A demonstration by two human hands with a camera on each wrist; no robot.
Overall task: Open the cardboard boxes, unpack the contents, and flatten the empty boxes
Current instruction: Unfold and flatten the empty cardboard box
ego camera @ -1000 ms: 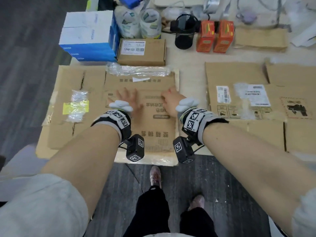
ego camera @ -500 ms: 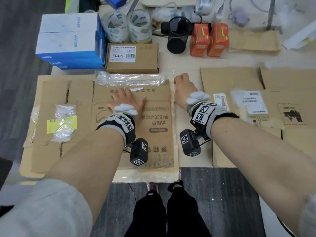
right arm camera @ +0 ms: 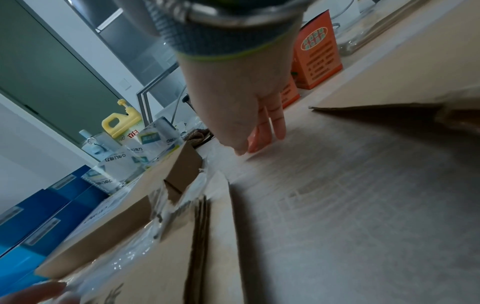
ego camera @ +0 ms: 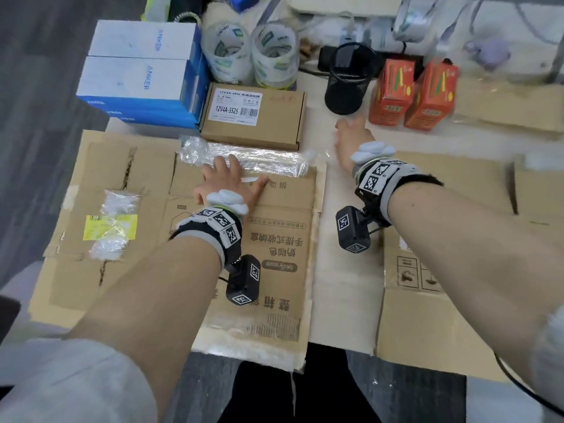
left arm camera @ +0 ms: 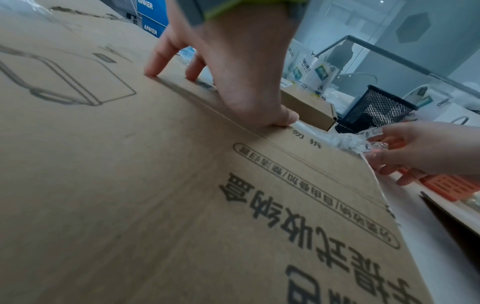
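Flattened printed cardboard box [ego camera: 244, 270], long axis running away from the person, under the spread, pressing left hand [ego camera: 227, 184]; right hand [ego camera: 354, 138] loose, empty (above bare desk [ego camera: 345, 285]).

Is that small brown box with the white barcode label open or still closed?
Closed. The small labelled box sits flat behind the flattened cardboard, lid down, no flap raised.

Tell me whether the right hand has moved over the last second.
Yes. The right hand has left the printed flat box and gone forward and right, onto the bare table near the black mesh cup.
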